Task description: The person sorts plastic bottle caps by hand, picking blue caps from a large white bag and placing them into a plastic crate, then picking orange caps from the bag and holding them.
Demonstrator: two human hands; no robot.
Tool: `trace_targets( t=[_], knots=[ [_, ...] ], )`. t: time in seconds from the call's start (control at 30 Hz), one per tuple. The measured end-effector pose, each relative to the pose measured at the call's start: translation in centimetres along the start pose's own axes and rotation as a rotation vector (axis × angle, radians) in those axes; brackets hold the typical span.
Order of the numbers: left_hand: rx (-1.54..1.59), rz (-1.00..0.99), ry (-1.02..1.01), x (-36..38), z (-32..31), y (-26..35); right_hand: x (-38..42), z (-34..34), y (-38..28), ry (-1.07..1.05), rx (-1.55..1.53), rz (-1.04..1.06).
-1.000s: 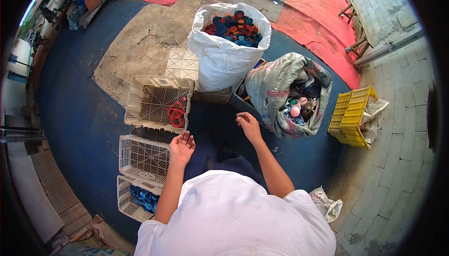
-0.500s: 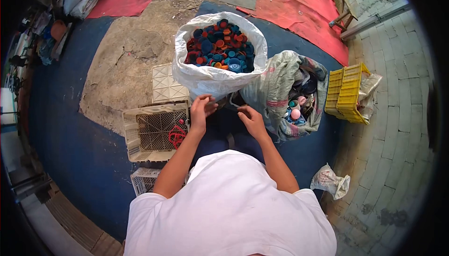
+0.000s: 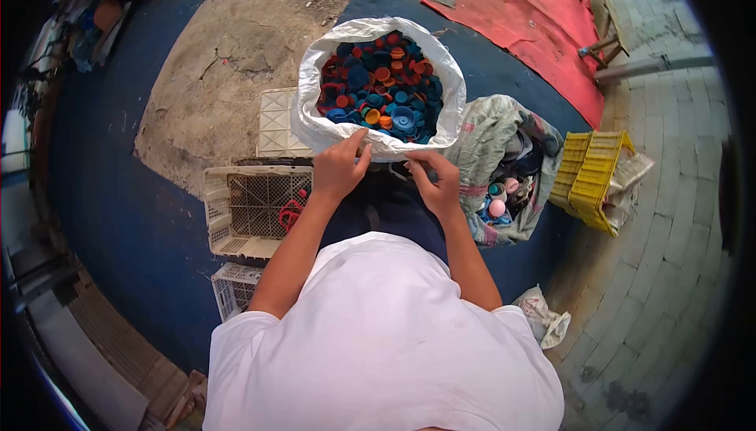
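Note:
A white woven sack (image 3: 309, 100) stands open in front of me, its rim folded outward. Inside lie many plastic caps (image 3: 378, 88), mostly blue, red and orange. At the rim's near edge, my left hand (image 3: 339, 169) is closed, thumb and fingers pinching the sack material. My right hand (image 3: 435, 185) closes on the same edge further right, its fingertips partly hidden. Just beyond the right hand is a greyish woven sack (image 3: 476, 143) holding mixed items, among them a pink ball-like piece (image 3: 496, 208).
Left of me sit a beige plastic crate (image 3: 220, 210) with red pieces inside, a flat white crate (image 3: 276, 124) and a smaller white crate (image 3: 236, 285). Yellow crates (image 3: 594, 175) and a small white bag (image 3: 543, 317) stand at the right, near the block wall (image 3: 661, 195).
Both hands have risen from below the white sack to its near rim and closed on it. The sack's opening now shows more of the caps. My view has shifted slightly.

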State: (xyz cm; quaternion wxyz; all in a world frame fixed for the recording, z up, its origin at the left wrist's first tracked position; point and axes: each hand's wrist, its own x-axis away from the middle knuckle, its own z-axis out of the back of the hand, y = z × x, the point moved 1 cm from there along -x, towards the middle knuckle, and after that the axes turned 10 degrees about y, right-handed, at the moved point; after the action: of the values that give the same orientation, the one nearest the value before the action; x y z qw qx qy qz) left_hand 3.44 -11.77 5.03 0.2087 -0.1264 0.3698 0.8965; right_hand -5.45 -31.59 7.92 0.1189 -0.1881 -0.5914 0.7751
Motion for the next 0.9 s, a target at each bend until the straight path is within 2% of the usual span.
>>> trace_targets(
  t=[0.13, 0.23, 0.43, 0.57, 0.67, 0.73, 0.9],
  knots=[
    [-0.086, 0.046, 0.045, 0.7, -0.5, 0.8, -4.4, 0.0, -0.8, -0.015, 0.068, 0.099],
    [-0.113, -0.051, 0.052, 0.6, -0.2, 1.0, -7.5, -1.1, 0.7, -0.084, 0.142, 0.034],
    [-0.139, -0.024, -0.139, 1.6, 0.5, -0.1, -11.7, -7.0, 5.8, -0.442, 0.605, 0.211],
    [-0.157, 0.027, -0.17, 2.9, 1.7, 0.6, -11.2, -9.9, 10.4, -0.521, 0.945, 0.361],
    [-0.126, 0.061, -0.13, 4.2, 2.0, 0.4, -10.4, -10.0, 11.8, -0.395, 0.905, 0.454],
    [-0.094, 0.116, -0.118, 4.4, 1.9, 0.6, -10.2, -9.8, 11.7, -0.387, 0.883, 0.429],
    [0.219, 0.496, -0.082, 2.7, 2.5, 1.5, -9.7, -7.9, 10.2, -0.306, 0.617, 0.308]
  ],
)
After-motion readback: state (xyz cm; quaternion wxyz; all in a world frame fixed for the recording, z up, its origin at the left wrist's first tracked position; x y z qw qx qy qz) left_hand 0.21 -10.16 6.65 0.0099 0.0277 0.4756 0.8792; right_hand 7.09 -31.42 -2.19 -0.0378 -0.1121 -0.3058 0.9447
